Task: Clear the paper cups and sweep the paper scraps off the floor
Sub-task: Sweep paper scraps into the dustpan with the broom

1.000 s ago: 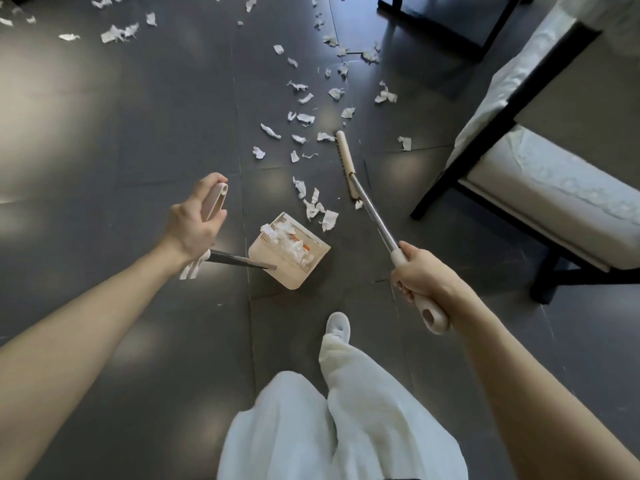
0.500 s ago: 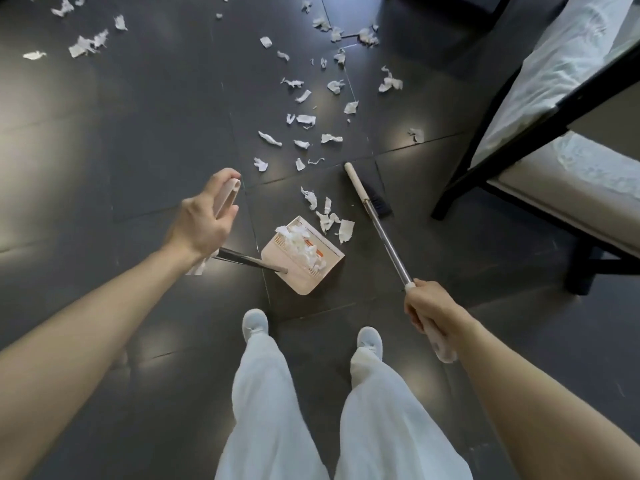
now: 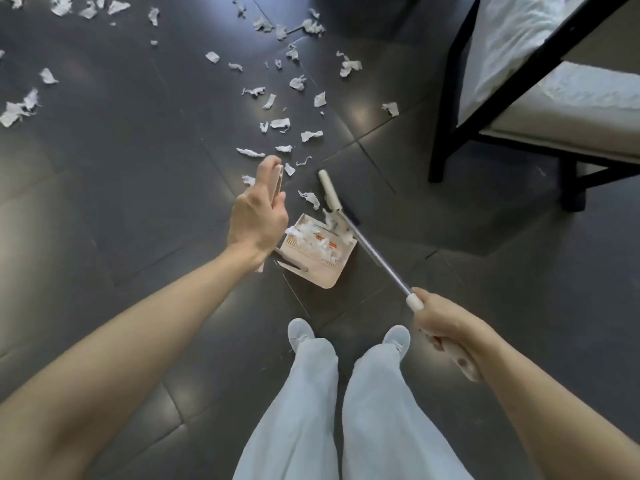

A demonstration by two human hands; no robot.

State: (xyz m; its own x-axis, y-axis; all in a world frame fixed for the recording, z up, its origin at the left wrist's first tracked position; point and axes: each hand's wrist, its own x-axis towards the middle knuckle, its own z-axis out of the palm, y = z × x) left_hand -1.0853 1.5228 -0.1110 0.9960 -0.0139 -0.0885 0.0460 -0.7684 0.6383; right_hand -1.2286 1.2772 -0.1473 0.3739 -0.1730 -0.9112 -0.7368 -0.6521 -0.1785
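The fingers (image 3: 429, 336) of the right hand (image 3: 446, 323) are curled tight round the cream plastic grip at the end of a long broom with a shiny metal pole (image 3: 375, 252). Two white shoes (image 3: 299, 332) and pale baggy trousers (image 3: 381, 410) show at the bottom, standing on the dark grey tiled floor (image 3: 138, 202).

Just past the shoes sits a cream plastic dustpan (image 3: 313, 277). It rests on the floor with its open side facing away from the person. A heap of torn white paper scraps (image 3: 313, 240) lies inside it.

The left hand (image 3: 258, 216) is held out above the floor, to the left of the dustpan. Its fingers wrap round the cream grip (image 3: 278, 183) at the top of the dustpan's long handle.

The broom pole slants down from the right hand, past the right side of the dustpan. The cream broom head with dark bristles (image 3: 332, 194) is on the floor right at the dustpan's open side. A few scraps are bunched between the broom head and the dustpan.

Farther out, many more white scraps (image 3: 280, 123) are spread over the floor, well apart from each other, up to the top edge and the far left.

On the right stands a black-framed chair with white cushions (image 3: 571, 109).
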